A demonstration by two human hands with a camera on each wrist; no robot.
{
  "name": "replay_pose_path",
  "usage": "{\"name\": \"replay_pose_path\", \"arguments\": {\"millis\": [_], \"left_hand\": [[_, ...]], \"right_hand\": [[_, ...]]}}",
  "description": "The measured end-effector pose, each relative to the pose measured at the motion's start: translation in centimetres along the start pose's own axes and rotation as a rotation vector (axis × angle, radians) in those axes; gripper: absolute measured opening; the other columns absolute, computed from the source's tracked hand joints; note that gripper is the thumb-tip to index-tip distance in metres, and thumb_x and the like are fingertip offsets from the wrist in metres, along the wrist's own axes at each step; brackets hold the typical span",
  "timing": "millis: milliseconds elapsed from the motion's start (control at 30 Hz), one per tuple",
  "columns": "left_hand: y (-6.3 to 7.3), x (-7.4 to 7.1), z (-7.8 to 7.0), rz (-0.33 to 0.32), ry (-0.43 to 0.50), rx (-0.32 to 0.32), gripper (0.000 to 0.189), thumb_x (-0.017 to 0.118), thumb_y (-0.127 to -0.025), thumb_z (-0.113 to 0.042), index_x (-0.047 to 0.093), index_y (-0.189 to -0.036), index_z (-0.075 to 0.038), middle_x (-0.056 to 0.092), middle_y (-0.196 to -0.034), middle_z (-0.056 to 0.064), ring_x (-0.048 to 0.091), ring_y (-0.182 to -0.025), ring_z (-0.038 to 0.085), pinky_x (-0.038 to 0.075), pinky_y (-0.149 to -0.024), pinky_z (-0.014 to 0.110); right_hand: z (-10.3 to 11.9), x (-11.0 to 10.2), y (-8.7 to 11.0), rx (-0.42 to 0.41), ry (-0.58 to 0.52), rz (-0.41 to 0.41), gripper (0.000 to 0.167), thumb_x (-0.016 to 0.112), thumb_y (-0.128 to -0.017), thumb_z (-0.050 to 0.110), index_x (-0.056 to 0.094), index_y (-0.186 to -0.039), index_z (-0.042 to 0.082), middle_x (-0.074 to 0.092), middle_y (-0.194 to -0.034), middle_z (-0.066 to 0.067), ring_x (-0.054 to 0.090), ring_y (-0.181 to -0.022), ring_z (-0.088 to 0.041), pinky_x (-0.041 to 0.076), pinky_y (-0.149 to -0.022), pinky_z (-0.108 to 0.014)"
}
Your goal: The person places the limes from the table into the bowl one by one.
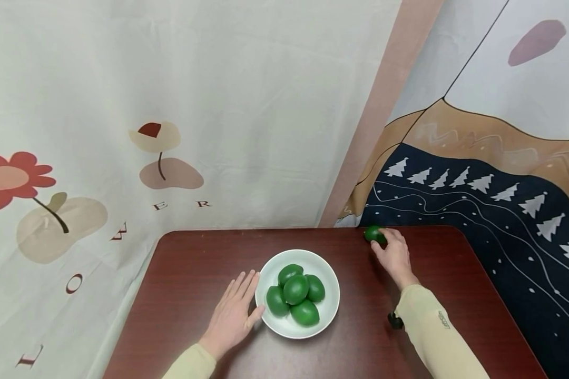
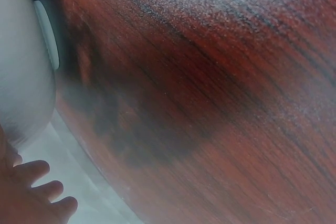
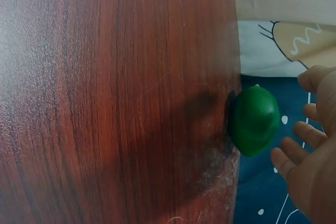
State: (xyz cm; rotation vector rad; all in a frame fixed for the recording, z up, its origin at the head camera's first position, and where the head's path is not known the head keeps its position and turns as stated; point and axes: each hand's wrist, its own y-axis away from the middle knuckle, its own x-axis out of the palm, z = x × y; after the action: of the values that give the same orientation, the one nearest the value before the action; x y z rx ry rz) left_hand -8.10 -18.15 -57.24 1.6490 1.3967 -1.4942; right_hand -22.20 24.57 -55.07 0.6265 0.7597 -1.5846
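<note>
A white bowl point(image 1: 331, 310) stands on the table with several green limes point(image 1: 296, 289) piled in it. My left hand point(image 1: 232, 316) lies at the bowl's left side, fingers straight, its fingertips and thumb at the rim. In the left wrist view the bowl point(image 2: 23, 61) shows beside the fingers of my left hand point(image 2: 34, 192). Another green lime point(image 1: 372, 234) sits at the back edge of the table, right of the bowl. My right hand point(image 1: 395, 258) reaches to it. In the right wrist view a gap shows between this lime point(image 3: 255, 120) and the spread fingers of my right hand point(image 3: 312, 161).
The dark red-brown wooden table point(image 1: 194, 268) has rounded back corners. A pale curtain point(image 1: 265, 131) with flower prints hangs behind it. To the right is a dark blue printed cloth point(image 1: 455, 231) with white trees.
</note>
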Motion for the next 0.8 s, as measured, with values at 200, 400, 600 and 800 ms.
{"name": "replay_pose_path", "arguments": {"millis": [200, 400, 600, 800], "left_hand": [[-0.1, -0.1, -0.1, 0.009, 0.002, -0.004, 0.076, 0.057, -0.100, -0.047, 0.038, -0.159, -0.003, 0.045, -0.159, 0.018, 0.040, -0.148, 0.042, 0.035, -0.120, 0.057], [-0.1, -0.1, -0.1, 0.019, 0.005, -0.006, 0.076, 0.057, -0.100, -0.047, 0.037, -0.160, -0.004, 0.044, -0.160, 0.017, 0.040, -0.148, 0.042, 0.034, -0.121, 0.056], [-0.1, -0.1, -0.1, 0.016, 0.007, -0.003, 0.076, 0.058, -0.100, -0.047, 0.037, -0.160, -0.005, 0.044, -0.160, 0.017, 0.040, -0.148, 0.042, 0.034, -0.120, 0.056], [-0.1, -0.2, -0.1, 0.017, 0.001, -0.002, 0.076, 0.057, -0.100, -0.047, 0.037, -0.160, -0.004, 0.044, -0.160, 0.018, 0.040, -0.147, 0.042, 0.035, -0.120, 0.057]], "right_hand": [[-0.7, 0.1, -0.5, 0.011, 0.016, 0.020, 0.045, 0.066, -0.098, 0.016, 0.058, -0.138, -0.005, 0.048, -0.144, -0.028, 0.045, -0.130, -0.047, 0.043, -0.107, -0.067], [-1.4, 0.2, -0.8, 0.025, 0.046, 0.041, 0.052, 0.064, -0.098, 0.017, 0.052, -0.144, -0.004, 0.043, -0.148, -0.030, 0.041, -0.133, -0.048, 0.041, -0.108, -0.068], [-1.7, 0.0, -1.4, 0.061, 0.050, 0.081, 0.056, 0.061, -0.100, 0.019, 0.046, -0.149, -0.003, 0.036, -0.153, -0.030, 0.037, -0.135, -0.049, 0.038, -0.110, -0.070], [-1.8, 0.2, -1.8, 0.064, 0.036, 0.076, 0.057, 0.062, -0.099, 0.018, 0.046, -0.150, -0.003, 0.036, -0.154, -0.029, 0.037, -0.136, -0.048, 0.038, -0.110, -0.069]]}}
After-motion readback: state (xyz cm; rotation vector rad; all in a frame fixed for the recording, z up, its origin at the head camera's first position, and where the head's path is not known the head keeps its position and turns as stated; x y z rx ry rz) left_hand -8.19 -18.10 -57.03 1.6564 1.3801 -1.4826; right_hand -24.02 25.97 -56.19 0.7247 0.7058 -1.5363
